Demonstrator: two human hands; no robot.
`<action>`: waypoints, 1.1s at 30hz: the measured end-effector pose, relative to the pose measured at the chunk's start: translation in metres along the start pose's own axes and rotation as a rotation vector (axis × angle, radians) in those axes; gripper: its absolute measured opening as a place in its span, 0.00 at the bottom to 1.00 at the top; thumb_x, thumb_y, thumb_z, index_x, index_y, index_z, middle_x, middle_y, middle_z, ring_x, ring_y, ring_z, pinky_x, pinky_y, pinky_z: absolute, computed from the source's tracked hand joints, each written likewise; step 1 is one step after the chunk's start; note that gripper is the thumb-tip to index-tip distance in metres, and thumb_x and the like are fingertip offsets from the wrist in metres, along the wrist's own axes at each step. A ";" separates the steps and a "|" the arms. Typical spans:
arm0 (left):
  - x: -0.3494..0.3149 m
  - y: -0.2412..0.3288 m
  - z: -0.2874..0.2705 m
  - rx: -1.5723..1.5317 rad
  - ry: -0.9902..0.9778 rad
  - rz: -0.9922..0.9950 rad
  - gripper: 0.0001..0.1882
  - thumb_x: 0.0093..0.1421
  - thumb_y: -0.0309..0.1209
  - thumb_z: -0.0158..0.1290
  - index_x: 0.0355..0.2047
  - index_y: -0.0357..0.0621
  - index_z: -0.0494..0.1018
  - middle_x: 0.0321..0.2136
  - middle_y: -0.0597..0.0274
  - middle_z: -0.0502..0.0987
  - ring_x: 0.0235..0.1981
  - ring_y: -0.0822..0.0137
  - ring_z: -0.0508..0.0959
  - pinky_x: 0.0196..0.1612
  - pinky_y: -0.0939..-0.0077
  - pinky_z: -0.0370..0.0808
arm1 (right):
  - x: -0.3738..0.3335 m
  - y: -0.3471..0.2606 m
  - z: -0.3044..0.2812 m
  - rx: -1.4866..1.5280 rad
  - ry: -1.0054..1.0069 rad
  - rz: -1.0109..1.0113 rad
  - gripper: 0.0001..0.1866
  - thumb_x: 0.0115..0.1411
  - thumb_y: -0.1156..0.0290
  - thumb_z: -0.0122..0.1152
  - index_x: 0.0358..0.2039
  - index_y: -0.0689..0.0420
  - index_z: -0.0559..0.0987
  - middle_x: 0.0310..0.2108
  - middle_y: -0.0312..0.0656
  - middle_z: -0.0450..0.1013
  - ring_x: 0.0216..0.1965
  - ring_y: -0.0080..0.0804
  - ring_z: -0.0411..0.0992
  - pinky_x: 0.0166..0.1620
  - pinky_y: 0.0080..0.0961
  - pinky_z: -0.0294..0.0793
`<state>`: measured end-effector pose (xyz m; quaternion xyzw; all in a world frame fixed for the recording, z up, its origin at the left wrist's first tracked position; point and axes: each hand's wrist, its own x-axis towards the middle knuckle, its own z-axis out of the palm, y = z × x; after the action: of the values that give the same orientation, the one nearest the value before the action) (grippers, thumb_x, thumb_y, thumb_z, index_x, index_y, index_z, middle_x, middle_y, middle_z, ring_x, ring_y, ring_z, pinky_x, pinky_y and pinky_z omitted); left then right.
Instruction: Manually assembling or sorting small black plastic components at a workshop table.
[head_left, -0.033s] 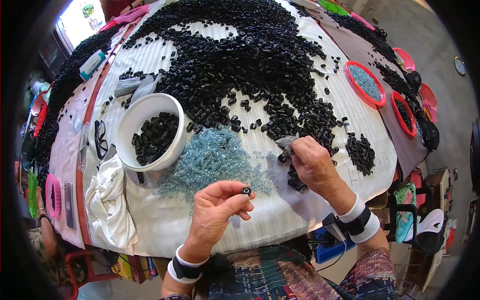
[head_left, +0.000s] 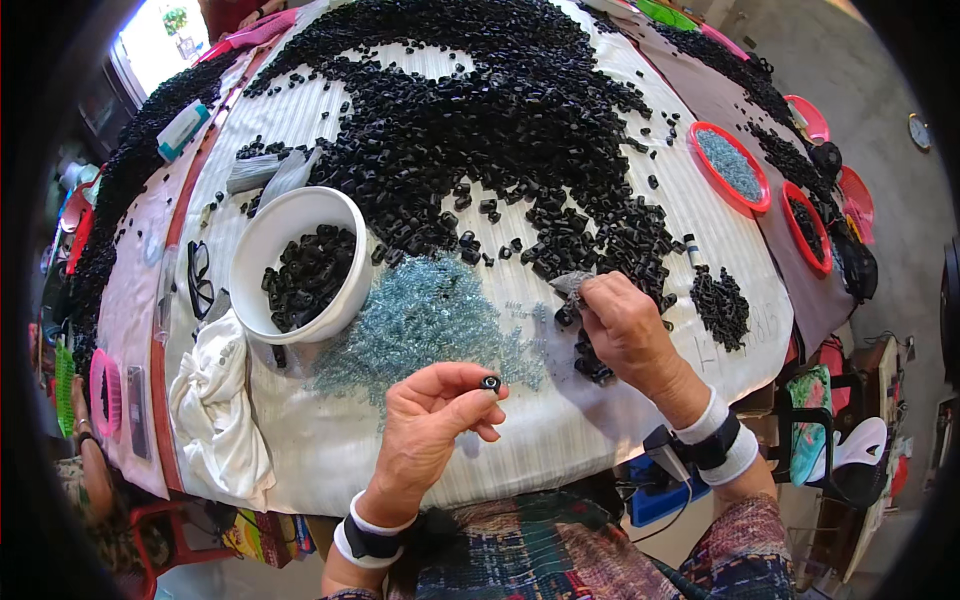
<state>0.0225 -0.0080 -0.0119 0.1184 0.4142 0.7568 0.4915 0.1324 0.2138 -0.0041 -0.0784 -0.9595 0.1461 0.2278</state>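
Observation:
Thumb and forefinger of my left hand (head_left: 437,408) pinch a small black cylindrical part (head_left: 490,383), its round end with a pale ring turned up. It is held above the white cloth, just in front of a pile of small clear-bluish coil springs (head_left: 425,310). My right hand (head_left: 630,325) is closed at the near edge of the black parts heap (head_left: 500,120). A small grey crumpled piece (head_left: 571,284) sticks out from its fingertips; its kind is unclear. Several black parts (head_left: 592,365) lie beneath that hand.
Left of the springs stands a white bowl (head_left: 345,215) of black parts, with a white cloth (head_left: 220,410) and glasses (head_left: 201,280) beside it. At right are a pile of small black pieces (head_left: 720,308) and a red-rimmed basket (head_left: 757,203) of springs. Another person's arm (head_left: 95,475) shows at left.

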 end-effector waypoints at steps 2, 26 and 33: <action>0.001 0.001 0.001 0.003 0.000 -0.007 0.09 0.57 0.20 0.54 0.40 0.33 0.73 0.33 0.51 0.79 0.30 0.69 0.80 0.29 0.78 0.80 | -0.004 0.003 0.009 0.037 -0.052 0.004 0.12 0.44 0.84 0.54 0.32 0.61 0.71 0.27 0.46 0.69 0.33 0.45 0.69 0.37 0.35 0.72; 0.010 0.001 0.003 0.057 0.035 -0.016 0.07 0.56 0.21 0.54 0.36 0.34 0.73 0.30 0.51 0.78 0.26 0.69 0.79 0.24 0.78 0.79 | -0.005 0.019 -0.005 0.114 -0.070 0.091 0.12 0.48 0.84 0.55 0.35 0.63 0.71 0.34 0.49 0.71 0.37 0.47 0.70 0.40 0.35 0.72; 0.011 0.001 -0.001 0.007 -0.004 -0.011 0.09 0.57 0.19 0.54 0.38 0.33 0.73 0.33 0.50 0.79 0.28 0.69 0.80 0.26 0.79 0.79 | 0.001 0.013 0.000 0.116 -0.001 0.029 0.11 0.46 0.84 0.55 0.32 0.61 0.72 0.31 0.46 0.71 0.35 0.45 0.70 0.39 0.34 0.72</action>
<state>0.0159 0.0005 -0.0140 0.1194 0.4164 0.7523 0.4964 0.1327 0.2261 -0.0073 -0.0788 -0.9483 0.2046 0.2293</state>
